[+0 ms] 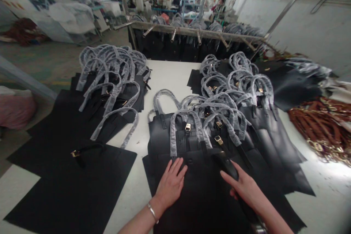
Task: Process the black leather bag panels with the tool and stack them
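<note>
My left hand [171, 181] lies flat with its fingers spread on a black bag panel [192, 197] near the front of the table. Held in my right hand [241, 182] is a long black tool [229, 166], its tip over the same panel; what kind of tool it is I cannot make out. Just beyond my hands, other black panels carry plastic-wrapped handles [173, 131] and gold buckles [188, 127]. To the left lies another stack of black panels [68, 193], with a strap and gold buckle [75, 154] on top.
Brown straps with metal fittings [323, 128] are heaped at the right edge. Behind the white table [161, 76] stands a metal rack [192, 33] hung with black bags. A pink sack [16, 108] is on the far left. People and machines are in the background.
</note>
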Tool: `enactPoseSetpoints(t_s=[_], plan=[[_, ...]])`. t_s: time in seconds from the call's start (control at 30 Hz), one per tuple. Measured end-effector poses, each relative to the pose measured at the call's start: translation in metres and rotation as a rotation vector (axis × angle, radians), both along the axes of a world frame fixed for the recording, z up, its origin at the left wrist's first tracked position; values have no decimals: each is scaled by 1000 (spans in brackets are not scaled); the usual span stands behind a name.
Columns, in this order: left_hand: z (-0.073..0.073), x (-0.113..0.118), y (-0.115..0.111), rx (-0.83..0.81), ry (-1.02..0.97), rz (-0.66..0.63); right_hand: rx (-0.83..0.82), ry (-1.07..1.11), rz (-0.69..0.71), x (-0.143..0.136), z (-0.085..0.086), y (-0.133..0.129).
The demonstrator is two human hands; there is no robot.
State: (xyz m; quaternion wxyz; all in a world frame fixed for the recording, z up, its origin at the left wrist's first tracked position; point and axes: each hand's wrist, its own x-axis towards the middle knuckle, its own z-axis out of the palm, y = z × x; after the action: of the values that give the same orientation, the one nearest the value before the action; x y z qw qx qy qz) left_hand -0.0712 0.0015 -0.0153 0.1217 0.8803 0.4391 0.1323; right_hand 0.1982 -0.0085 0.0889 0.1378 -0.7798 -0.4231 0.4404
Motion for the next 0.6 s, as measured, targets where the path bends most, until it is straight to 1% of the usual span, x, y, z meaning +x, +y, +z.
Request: enactPoseSetpoints(t_s=[0.07,0.13,0.23,0.3,0.37,0.43,0.5,0.6], plan=[[0,0,0,0,-7,-1,-45,38,32,3,-4,-11],[-1,1,0,0,-7,-2,-63,70,45,1,-7,-13],[-1,1,0,1,11,-2,-34,91,6,-5,-6,1],[-2,1,0,-1,25,-3,6,58,-32,-8,-1,11],[-2,-1,-1,-5,25,-2,36,12,-38,-7,4,14],[-2,-1,-2,-7,0,2,26,-2,-7,-5,7,7],[-1,3,-1,-10,-50,37,-13,7,32,-2,7,-4],[5,24,11,-32,-147,98,-42,7,71,-1,1,-17]])
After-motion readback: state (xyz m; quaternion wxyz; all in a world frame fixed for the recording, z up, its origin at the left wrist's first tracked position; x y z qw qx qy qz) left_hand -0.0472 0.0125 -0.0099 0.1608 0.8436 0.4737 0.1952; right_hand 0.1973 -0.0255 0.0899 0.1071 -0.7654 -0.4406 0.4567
